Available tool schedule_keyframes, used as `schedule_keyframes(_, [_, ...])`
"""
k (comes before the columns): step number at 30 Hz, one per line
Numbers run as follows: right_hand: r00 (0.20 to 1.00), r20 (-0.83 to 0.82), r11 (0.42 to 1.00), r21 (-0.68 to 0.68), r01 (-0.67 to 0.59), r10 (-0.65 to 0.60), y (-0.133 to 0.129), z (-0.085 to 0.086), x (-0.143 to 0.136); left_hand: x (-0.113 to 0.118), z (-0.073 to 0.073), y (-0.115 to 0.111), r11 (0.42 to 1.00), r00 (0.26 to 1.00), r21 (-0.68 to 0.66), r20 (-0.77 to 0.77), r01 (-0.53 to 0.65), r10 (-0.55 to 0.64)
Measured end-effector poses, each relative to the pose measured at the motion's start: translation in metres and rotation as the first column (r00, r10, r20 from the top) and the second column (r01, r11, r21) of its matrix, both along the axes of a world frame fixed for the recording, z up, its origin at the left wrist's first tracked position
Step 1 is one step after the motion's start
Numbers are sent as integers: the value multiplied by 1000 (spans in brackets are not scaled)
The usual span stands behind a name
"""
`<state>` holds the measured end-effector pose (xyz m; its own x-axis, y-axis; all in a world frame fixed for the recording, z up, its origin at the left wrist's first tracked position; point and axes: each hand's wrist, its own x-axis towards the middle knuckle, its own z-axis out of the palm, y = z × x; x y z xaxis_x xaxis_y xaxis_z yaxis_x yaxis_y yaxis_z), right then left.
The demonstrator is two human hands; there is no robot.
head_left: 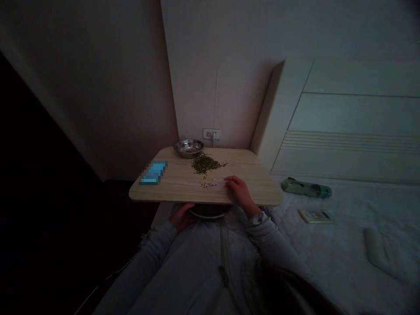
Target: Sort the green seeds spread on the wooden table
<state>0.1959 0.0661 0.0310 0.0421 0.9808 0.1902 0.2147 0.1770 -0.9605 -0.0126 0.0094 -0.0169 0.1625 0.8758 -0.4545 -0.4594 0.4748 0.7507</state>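
A loose heap of small green grains [205, 163] lies on the far middle part of the pale wooden table [177, 186], with a few stray grains scattered toward the near side. Just to its far left, a shiny metal bowl [189, 149] stands upright near the far edge. The right hand [238, 191] is over the near right part of the tabletop, fingers curled, its fingertips beside a thin clear piece [216, 185]; whether they pinch it I cannot tell. The left hand [182, 216] is below the near edge, against the left side of a round vessel [210, 215] partly hidden under the tabletop; how firmly it grasps that rim cannot be told. A pixelated blue screen [153, 173] lies at the table's left. To the right, a green bottle [306, 188] and a flat pale object [316, 215] lie on the white bed [348, 205].
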Motion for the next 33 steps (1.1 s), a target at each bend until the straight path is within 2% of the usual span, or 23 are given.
schedule_keyframes(5, [990,-142,1000,11,11,-9,10,-5,7,1,2,-1,1000,1000,20,1,2,-2])
schedule_keyframes(9, [984,-172,999,27,48,-42,10,-5,10,1,1,-1,1000,1000,25,-6,0,0])
schedule_keyframes(12, [995,-94,999,20,37,-35,3,-1,7,0,-2,0,1000,1000,20,-3,-18,18])
schedule_keyframes(15, [998,53,998,63,19,-22,-3,1,1,0,-2,0,1000,1000,5,-6,-23,23])
schedule_keyframes(20, [973,216,991,125,55,-81,-4,-2,-2,0,1,-1,1000,1000,1,-12,-2,2])
schedule_keyframes(27, [939,323,980,189,57,-117,-1,-7,-2,-1,-3,1,1000,1000,3,-4,24,-24])
schedule_keyframes(33, [935,326,980,183,80,-137,-1,-8,-3,-2,-5,2,1000,1000,-4,-8,1,-1])
